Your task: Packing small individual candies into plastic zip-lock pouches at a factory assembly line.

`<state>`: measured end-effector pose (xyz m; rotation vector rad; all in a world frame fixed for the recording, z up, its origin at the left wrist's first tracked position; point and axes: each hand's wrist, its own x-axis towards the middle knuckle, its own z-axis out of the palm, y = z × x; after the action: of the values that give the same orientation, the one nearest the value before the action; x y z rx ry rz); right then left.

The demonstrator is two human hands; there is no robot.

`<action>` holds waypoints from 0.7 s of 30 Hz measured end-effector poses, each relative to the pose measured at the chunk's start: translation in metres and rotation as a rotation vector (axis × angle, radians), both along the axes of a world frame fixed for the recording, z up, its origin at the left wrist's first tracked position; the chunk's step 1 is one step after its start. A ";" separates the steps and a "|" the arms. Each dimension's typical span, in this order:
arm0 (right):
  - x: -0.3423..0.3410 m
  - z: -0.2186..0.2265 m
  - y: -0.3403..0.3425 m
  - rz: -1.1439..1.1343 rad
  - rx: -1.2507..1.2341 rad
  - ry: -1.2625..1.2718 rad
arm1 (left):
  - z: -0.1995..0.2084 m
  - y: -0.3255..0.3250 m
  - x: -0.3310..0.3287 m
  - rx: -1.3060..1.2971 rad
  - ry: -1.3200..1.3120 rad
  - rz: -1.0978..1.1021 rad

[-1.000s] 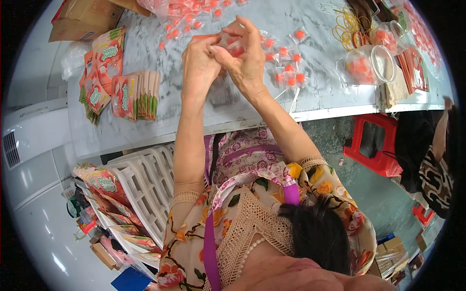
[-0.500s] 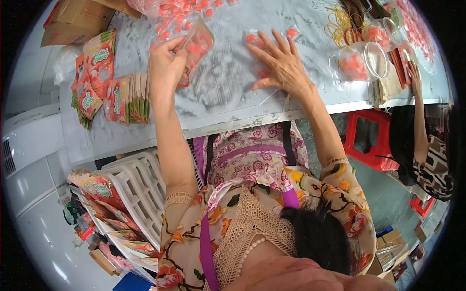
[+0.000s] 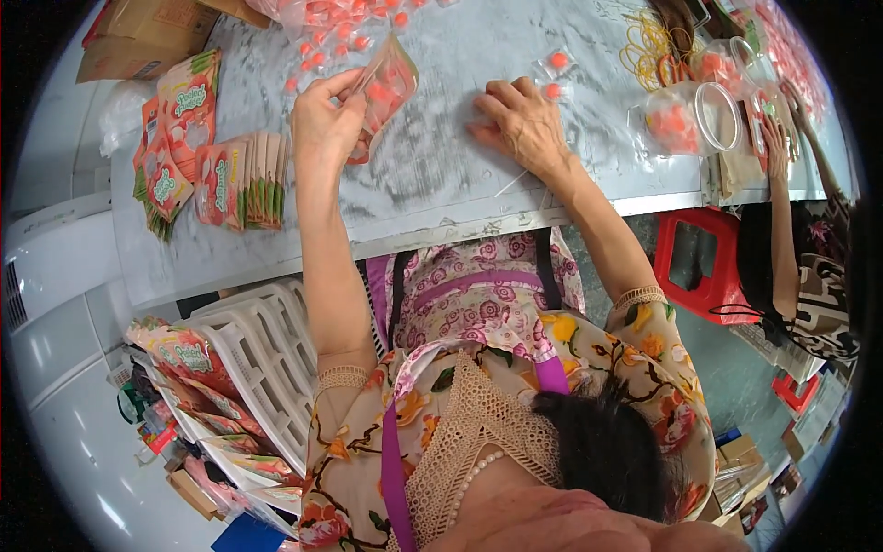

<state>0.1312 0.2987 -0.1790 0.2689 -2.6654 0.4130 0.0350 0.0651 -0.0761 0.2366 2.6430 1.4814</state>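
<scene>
Clamping a red pouch (image 3: pixel 390 87) between the thumb and fingers of the left grip (image 3: pixel 328 120), pinching it at its left side. Holding the pouch at a tilt over the left-middle part of the tabletop (image 3: pixel 432 170), its upper end leaning right; showing reddish contents through its clear part. Curling the fingers of the right grip (image 3: pixel 529 124) down toward the tabletop, well apart from the pouch; hiding the fingertips' undersides, so not being able to tell if closing on anything. Having two wrapped red pieces (image 3: pixel 557 61) near the right grip, one just beside the knuckles, the other farther off.

Facing a pale, grey-smudged tabletop. Having a heap of wrapped pieces (image 3: pixel 340 14) at the far left, a pile of pouches (image 3: pixel 189 106) and a fanned row of pouches (image 3: pixel 244 184) nearer, and a cardboard box (image 3: pixel 147 41) behind. Seeing yellow bands (image 3: pixel 642 51) and a clear jar (image 3: pixel 676 120) with red contents on the right, another person's hand (image 3: pixel 774 147) beyond.

Wearing a patterned apron (image 3: pixel 478 281). Having white crates (image 3: pixel 262 340) below on the left, a red stool (image 3: pixel 664 262) on the right, and a greenish floor (image 3: pixel 704 350).
</scene>
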 end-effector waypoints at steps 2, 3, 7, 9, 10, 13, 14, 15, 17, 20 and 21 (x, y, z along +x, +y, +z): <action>-0.001 0.001 0.000 -0.018 -0.024 0.027 | -0.009 -0.001 -0.003 -0.049 0.112 -0.046; -0.003 -0.001 0.002 -0.015 -0.020 0.032 | -0.002 0.006 0.002 -0.046 0.117 -0.042; -0.016 0.032 0.001 -0.242 -0.899 -0.010 | 0.015 0.036 0.024 -0.004 -0.004 -0.018; -0.026 0.059 -0.006 -0.310 -1.582 0.171 | 0.011 0.048 0.026 -0.040 -0.052 -0.022; -0.031 0.070 -0.012 -0.312 -1.582 0.174 | 0.010 0.052 0.028 -0.041 -0.051 -0.025; -0.048 0.105 -0.043 -0.170 -1.899 0.512 | 0.006 0.057 0.027 -0.157 0.188 -0.161; -0.054 0.108 -0.053 -0.156 -1.883 0.508 | 0.009 0.061 0.029 -0.157 0.192 -0.163; -0.056 0.110 -0.057 -0.140 -1.867 0.504 | 0.012 0.066 0.032 -0.121 0.212 -0.142; -0.049 0.104 -0.058 -0.150 -1.779 0.357 | 0.022 0.070 0.033 -0.084 0.233 -0.113; -0.041 0.094 -0.057 -0.155 -1.666 0.151 | 0.031 0.071 0.032 -0.073 -0.062 -0.109; -0.043 0.085 -0.056 -0.132 -1.472 0.195 | 0.031 0.071 0.032 -0.080 -0.056 -0.102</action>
<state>0.0879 0.2423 -0.0939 -0.3069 -1.5619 1.9250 0.0673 0.1366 -0.0449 0.3133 2.5969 1.3294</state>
